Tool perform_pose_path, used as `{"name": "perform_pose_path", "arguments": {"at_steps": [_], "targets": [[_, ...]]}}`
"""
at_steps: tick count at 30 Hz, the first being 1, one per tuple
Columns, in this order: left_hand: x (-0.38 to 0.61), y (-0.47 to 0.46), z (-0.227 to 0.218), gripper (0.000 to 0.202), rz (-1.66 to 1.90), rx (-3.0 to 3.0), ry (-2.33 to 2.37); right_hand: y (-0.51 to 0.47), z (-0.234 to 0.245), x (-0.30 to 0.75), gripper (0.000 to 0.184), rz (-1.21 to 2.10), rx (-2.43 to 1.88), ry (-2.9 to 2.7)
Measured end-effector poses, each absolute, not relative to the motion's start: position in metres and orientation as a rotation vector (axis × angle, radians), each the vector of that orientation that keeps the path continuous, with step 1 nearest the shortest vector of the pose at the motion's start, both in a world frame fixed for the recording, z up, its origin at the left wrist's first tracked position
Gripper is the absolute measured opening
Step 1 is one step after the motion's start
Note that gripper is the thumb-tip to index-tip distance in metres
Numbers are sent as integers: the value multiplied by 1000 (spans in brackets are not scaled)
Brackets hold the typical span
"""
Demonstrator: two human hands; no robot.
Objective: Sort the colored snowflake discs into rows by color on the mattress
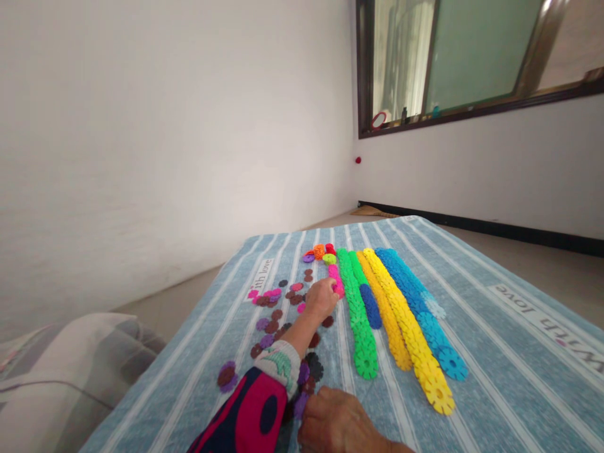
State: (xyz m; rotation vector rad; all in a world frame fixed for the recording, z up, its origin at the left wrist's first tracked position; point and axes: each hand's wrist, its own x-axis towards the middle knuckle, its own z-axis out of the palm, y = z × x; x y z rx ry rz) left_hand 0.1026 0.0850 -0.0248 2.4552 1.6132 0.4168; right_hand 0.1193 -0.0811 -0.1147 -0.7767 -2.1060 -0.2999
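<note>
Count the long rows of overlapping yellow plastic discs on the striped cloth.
2: the bright yellow disc row, and the golden yellow disc row along its left side. None appears hidden.

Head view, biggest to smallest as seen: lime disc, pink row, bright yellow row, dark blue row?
1. Bright yellow row
2. Dark blue row and pink row: unranked; the left hand may hide part of the pink
3. Lime disc
</note>
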Motion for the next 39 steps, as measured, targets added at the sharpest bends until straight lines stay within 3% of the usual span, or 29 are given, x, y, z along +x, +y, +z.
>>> {"name": "perform_pose_path", "arguments": {"at_steps": [7,14,27,39], "targets": [[103,85,-25,21,414,2465,1624,-82,-115,119,28,-294,-796,-2153],[86,91,-28,30,477,2423,1629,-83,-115,120,29,-296,-788,-2136],[17,97,-12,23,284,2408,1746,-85,-112,122,25,-282,-768,-2138],[11,92,-15,13,155,2397,1664,-88,-101,123,20,-262,-720,-2000]]}}
